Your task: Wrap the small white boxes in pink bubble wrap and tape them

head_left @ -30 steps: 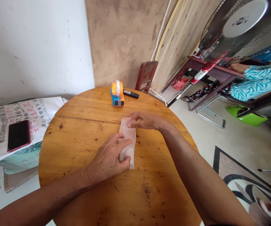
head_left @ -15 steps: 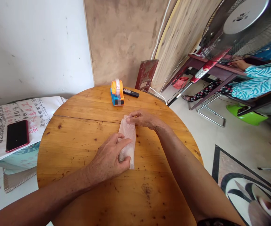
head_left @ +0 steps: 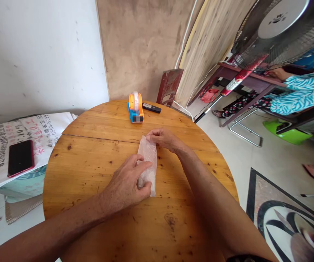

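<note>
Starting far left: dark-screened phone lying on a white printed sack, off the round wooden desk. Next, left hand: coming in from the near left, laid over the near half of the whitish wrap bundle. Thumb and forefinger well apart, fingers loosely curled; it rests on the bundle, no full grip visible. Underside of palm hidden, so can't tell pressure.

Bundle lies flat near mid-desk, long axis running near to far, roughly straight away from the person. Key relation: the hands split that axis. Left has the near half, right has the far end. Contents not readable through the wrap.

Tape dispenser sits beyond the far end, clear of both hands, remote just right of it. Right hand is nearer to both; thumb and forefinger look closed together on the bundle's far right corner, other fingers tucked. Farther right: chair, then fan and a seated person's patterned sleeve.
</note>
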Action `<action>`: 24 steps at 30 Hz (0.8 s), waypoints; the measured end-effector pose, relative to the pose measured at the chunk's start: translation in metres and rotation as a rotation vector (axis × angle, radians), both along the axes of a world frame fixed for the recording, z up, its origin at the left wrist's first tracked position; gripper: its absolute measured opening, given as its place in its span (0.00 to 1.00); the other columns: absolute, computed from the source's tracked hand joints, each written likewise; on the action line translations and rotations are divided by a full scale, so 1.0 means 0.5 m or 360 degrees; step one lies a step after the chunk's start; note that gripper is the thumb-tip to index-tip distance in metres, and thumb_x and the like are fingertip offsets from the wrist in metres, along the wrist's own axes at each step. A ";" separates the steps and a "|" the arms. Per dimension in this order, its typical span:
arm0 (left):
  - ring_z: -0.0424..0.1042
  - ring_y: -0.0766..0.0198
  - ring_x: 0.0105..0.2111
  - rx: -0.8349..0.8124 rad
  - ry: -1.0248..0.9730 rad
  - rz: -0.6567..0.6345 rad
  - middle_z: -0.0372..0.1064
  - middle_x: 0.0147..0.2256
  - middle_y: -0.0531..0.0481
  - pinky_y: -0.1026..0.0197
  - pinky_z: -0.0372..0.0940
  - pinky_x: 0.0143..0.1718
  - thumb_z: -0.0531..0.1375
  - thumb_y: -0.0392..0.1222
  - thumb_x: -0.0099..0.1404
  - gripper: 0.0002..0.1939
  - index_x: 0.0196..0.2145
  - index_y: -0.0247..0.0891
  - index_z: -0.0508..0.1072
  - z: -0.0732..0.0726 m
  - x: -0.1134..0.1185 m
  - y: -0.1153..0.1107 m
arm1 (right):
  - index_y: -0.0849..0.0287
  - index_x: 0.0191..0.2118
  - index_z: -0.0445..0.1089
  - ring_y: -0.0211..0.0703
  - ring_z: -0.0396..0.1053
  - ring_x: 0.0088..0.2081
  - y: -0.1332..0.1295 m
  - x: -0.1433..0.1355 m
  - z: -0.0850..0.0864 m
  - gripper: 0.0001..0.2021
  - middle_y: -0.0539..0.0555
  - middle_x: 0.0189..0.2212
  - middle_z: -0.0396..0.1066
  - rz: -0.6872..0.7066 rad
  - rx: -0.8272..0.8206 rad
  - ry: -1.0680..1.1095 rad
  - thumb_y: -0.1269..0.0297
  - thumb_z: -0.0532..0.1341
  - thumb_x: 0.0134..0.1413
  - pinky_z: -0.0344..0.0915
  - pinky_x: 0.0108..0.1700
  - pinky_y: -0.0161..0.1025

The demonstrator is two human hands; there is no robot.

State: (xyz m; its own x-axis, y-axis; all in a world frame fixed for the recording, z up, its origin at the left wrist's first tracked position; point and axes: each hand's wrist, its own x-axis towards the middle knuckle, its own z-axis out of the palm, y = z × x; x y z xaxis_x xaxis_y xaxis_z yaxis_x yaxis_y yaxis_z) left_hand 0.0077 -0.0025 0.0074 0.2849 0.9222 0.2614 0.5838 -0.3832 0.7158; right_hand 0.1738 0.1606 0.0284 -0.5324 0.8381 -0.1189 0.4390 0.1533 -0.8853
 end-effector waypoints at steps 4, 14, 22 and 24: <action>0.70 0.50 0.50 0.0006 0.0017 0.0002 0.60 0.56 0.37 0.47 0.70 0.48 0.59 0.35 0.56 0.23 0.51 0.36 0.71 0.004 -0.002 -0.003 | 0.61 0.23 0.68 0.33 0.54 0.22 0.002 -0.002 -0.019 0.13 0.46 0.19 0.60 -0.0089 0.0070 0.0010 0.54 0.61 0.41 0.51 0.26 0.34; 0.71 0.48 0.45 0.0443 0.0344 -0.0197 0.67 0.55 0.37 0.45 0.70 0.45 0.56 0.35 0.61 0.18 0.49 0.34 0.73 0.012 -0.012 -0.001 | 0.59 0.25 0.67 0.37 0.60 0.25 -0.001 -0.005 -0.059 0.07 0.48 0.22 0.66 -0.0249 0.0296 -0.0031 0.62 0.61 0.39 0.55 0.28 0.34; 0.71 0.51 0.45 0.0256 0.0266 -0.0244 0.73 0.48 0.41 0.47 0.69 0.47 0.55 0.36 0.62 0.18 0.49 0.34 0.73 0.009 -0.010 0.004 | 0.58 0.41 0.64 0.37 0.60 0.25 -0.020 0.002 -0.043 0.17 0.44 0.22 0.64 -0.0207 0.0243 0.0020 0.59 0.63 0.43 0.54 0.28 0.34; 0.71 0.50 0.44 0.0260 0.0269 -0.0240 0.73 0.48 0.41 0.47 0.69 0.46 0.55 0.36 0.62 0.17 0.48 0.34 0.73 0.008 -0.010 0.004 | 0.59 0.43 0.64 0.37 0.60 0.25 -0.024 0.003 -0.042 0.20 0.44 0.22 0.63 -0.0179 0.0164 0.0074 0.59 0.64 0.42 0.53 0.27 0.34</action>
State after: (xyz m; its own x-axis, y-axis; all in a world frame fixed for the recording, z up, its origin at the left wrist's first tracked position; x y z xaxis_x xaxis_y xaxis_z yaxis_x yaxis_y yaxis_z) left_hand 0.0028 -0.0006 0.0114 0.4679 0.8156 0.3403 0.6173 -0.5772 0.5346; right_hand 0.1755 0.1485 0.0073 -0.4372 0.8994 -0.0064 0.4173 0.1965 -0.8873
